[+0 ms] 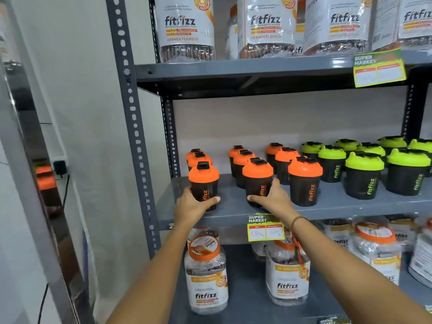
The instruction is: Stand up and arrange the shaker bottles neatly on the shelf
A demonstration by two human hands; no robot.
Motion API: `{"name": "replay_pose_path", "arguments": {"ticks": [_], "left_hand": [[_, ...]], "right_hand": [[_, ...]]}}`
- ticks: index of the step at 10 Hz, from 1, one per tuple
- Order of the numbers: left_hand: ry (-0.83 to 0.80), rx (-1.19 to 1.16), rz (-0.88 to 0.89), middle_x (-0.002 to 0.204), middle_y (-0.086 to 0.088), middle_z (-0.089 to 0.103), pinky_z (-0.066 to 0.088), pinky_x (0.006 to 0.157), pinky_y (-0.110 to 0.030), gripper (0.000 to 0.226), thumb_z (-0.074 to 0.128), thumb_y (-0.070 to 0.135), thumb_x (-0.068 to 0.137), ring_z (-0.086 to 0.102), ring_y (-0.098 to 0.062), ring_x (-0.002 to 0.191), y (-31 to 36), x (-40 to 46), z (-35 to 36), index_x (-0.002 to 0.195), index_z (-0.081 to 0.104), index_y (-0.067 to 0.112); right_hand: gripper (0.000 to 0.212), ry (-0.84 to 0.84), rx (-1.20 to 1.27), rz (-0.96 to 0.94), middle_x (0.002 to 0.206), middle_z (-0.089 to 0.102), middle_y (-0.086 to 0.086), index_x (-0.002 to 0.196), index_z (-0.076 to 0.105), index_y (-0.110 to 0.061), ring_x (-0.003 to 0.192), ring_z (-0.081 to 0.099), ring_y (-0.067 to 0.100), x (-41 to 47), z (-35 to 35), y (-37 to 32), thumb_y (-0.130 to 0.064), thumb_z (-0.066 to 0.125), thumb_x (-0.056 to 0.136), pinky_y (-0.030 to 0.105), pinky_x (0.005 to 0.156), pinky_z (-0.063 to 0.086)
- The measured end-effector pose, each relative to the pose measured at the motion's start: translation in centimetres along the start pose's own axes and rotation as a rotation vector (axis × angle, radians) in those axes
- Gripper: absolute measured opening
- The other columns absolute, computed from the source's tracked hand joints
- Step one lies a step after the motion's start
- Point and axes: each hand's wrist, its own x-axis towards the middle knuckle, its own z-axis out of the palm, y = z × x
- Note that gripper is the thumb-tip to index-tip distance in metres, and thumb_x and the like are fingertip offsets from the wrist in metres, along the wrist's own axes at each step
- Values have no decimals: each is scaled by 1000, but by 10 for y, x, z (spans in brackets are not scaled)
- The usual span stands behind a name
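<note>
On the grey metal rack [131, 118], three levels show: the middle shelf [339, 204] carries the shaker bottles, with large Fitfizz jars [187, 29] above and more jars [205, 272] below. Perforated upright at the left edge; white wall beyond it.

Middle shelf, right half: green-lidded shakers [363, 175] packed close in staggered rows, all upright, running past the frame's right edge. Centre: orange-lidded shakers [305, 181] upright in short front-to-back rows, neighbours touching or nearly so. Left: a separate file of three orange-lidded bottles near the upright.

Open room: a bare strip of shelf between the left file and the centre rows; bare front lip along the whole shelf edge; clear height up to the shelf overhead.

Left hand [190, 204]: grip wrapped round the lower body of the front-left shaker [203, 183], thumb across its front, bottle upright near the shelf's front edge. Right hand [272, 198]: grip closed on the base of the front-centre shaker [257, 181], fingers on its left side, bottle upright, just beside its neighbour on the right.

Yellow price tag [265, 228] hangs off the front lip under the right hand. Thread band [298, 219] on the right wrist.
</note>
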Motion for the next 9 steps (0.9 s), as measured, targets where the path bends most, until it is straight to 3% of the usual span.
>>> {"name": "replay_pose_path", "arguments": {"ticks": [2,6,7,8,9], "left_hand": [[41,69,8,114,-5,67,53,85,-45,85,78,67,51,63,-27,102,2,-4,-1,117,55,18],[78,123,15,117,-6,66,53,86,-47,83,75,68,55,62,-28,105,10,-17,1,118,53,18],[64,121,15,119,-5,66,53,88,-47,87,74,70,54,62,-28,107,10,-16,1,120,51,19],[46,93,13,122,-3,64,52,89,-44,95,75,72,50,60,-27,110,13,-21,-2,125,48,21],[84,71,26,128,-4,61,50,94,-48,103,75,74,49,57,-29,116,15,-27,-4,132,42,23]], "right_hand": [[68,43,-57,-10,120,64,12,110,42,-17,113,61,35,3,4,2,-47,84,66,46,88,52],[70,37,-103,-51,115,66,8,107,44,-17,107,63,31,1,5,5,-58,81,63,46,83,54],[77,19,-88,-49,118,64,8,112,46,-16,110,61,30,3,7,6,-61,82,60,47,87,54],[102,-16,-14,-46,136,54,9,135,42,-12,127,51,28,0,1,5,-65,81,57,47,102,47],[122,3,40,-61,154,39,11,153,26,-12,141,39,28,-5,-5,10,-65,80,58,49,112,38]]}}
